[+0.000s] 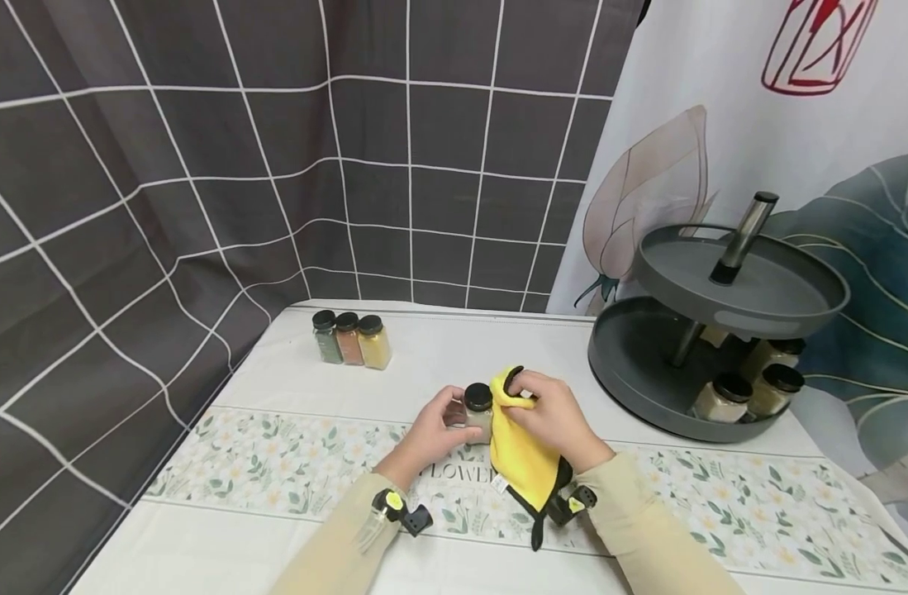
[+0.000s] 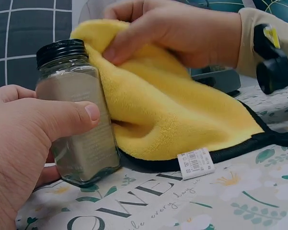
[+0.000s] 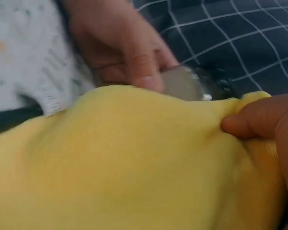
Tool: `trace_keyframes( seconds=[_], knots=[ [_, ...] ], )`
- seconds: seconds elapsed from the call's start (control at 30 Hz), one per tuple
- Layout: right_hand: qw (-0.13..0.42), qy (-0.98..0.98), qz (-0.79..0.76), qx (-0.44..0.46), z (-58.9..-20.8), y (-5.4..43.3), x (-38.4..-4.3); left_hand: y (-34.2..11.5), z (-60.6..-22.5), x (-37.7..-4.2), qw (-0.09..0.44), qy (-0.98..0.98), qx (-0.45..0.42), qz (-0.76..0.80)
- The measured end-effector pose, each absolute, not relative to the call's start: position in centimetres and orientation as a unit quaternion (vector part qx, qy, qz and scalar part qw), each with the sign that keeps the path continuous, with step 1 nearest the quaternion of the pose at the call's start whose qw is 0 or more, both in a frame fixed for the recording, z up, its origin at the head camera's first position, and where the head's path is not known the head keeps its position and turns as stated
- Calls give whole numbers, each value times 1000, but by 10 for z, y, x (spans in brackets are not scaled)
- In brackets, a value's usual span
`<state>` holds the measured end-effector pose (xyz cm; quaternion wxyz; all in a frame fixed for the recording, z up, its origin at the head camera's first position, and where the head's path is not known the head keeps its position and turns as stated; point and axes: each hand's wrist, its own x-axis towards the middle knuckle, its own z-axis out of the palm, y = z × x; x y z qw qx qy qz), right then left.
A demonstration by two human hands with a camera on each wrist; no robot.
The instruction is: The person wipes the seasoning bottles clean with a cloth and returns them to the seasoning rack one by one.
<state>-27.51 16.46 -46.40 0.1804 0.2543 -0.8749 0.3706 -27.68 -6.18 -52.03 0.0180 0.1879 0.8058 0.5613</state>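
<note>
At the tablecloth's floral band (image 1: 275, 467), I saw the black-lidded jar (image 1: 479, 413) gripped between the left hand's (image 1: 431, 430) thumb and fingers. The right hand (image 1: 553, 409) pinched a yellow cloth (image 1: 524, 459) against the jar's side. From my remote view, three spice jars (image 1: 351, 343) stood farther left; rightward, a two-tier grey stand (image 1: 632, 364) held more jars (image 1: 721, 398) below.

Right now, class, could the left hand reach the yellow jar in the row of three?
Probably, once free: the left hand grips another jar, so it would likely have to release that first. Nothing shows standing between it and the yellow jar.
</note>
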Motion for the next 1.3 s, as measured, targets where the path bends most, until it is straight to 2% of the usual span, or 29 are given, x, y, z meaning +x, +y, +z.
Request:
trace_keyframes(
  seconds=[0.2, 0.37, 0.67, 1.03, 1.13, 1.3],
  knots=[
    [106, -911, 302, 259, -479, 163, -278, -61, -519, -276, 12, 807, 193, 559],
    [73, -915, 308, 251, -481, 168, -281, -62, -519, -276, 23, 806, 196, 558],
    [57, -923, 294, 243, -478, 174, -286, -68, -520, -281, 53, 739, 268, 616],
    [37, -910, 360, 204, -478, 167, -282, -63, -518, -279, 28, 771, 205, 603],
    [62, -884, 417, 201, -477, 164, -279, -62, -519, -279, 32, 772, 187, 606],
    [164, -824, 486, 240, -478, 161, -277, -63, -520, -278, 17, 779, 203, 593]
  ],
)
